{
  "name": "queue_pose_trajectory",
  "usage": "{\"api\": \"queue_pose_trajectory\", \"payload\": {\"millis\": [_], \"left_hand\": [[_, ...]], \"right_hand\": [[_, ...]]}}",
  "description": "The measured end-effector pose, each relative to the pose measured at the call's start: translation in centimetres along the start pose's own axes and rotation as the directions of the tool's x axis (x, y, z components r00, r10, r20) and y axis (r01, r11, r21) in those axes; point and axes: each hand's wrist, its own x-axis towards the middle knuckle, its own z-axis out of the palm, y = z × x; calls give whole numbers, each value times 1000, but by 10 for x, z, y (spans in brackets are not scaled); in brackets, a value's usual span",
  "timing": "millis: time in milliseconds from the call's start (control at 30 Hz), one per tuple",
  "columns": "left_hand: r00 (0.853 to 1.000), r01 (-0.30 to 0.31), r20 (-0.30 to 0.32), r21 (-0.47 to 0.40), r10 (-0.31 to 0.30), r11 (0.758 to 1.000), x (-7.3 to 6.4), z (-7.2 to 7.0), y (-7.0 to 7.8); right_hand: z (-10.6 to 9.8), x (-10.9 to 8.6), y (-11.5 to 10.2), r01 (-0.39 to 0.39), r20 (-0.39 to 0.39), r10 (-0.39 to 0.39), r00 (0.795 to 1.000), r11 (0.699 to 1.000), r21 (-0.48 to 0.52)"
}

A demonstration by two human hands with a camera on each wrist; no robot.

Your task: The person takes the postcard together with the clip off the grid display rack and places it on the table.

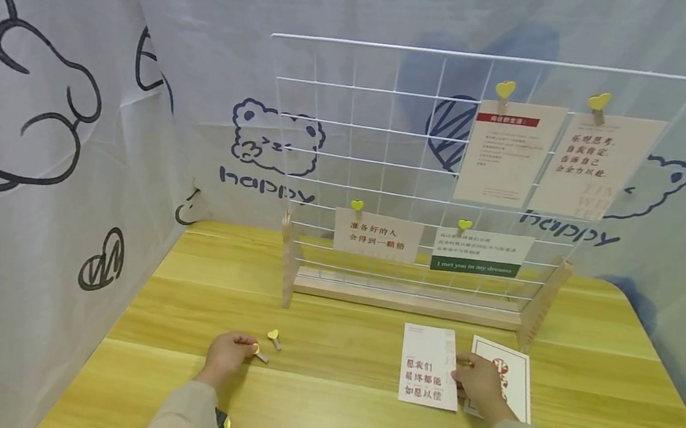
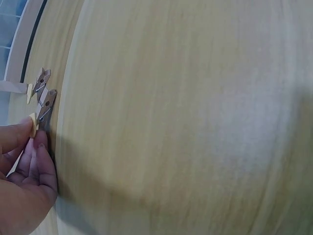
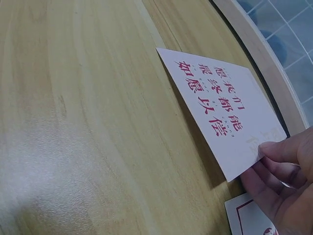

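My left hand (image 1: 226, 358) pinches a small wooden clothespin (image 2: 46, 108) by its yellow heart end, just over the table. Another heart clothespin (image 1: 274, 338) lies close behind it. With thumb and fingers my right hand (image 1: 482, 384) grips the right edge of a white card (image 1: 427, 366) printed with red characters. In the right wrist view that card (image 3: 215, 107) is tilted up off the wood. Beneath the right hand lies a second card (image 1: 520, 377) with a thin red-brown border, partly covered by the hand.
A white wire grid (image 1: 388, 132) in a wooden stand (image 1: 406, 300) rises at the back of the table (image 1: 326, 418). Several cards hang on it from yellow heart clothespins, among them a green-banded card (image 1: 482, 252). Patterned cloth (image 1: 165, 69) hangs behind and at the left.
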Motion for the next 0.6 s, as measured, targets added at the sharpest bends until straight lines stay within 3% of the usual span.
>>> {"api": "queue_pose_trajectory", "payload": {"millis": [233, 600], "left_hand": [[1000, 7, 7, 32, -8, 999, 2, -3, 1], [998, 12, 53, 54, -15, 998, 2, -12, 5]], "right_hand": [[0, 2, -1, -16, 7, 16, 1000, 1000, 3], [-6, -2, -4, -4, 92, 0, 996, 999, 47]]}}
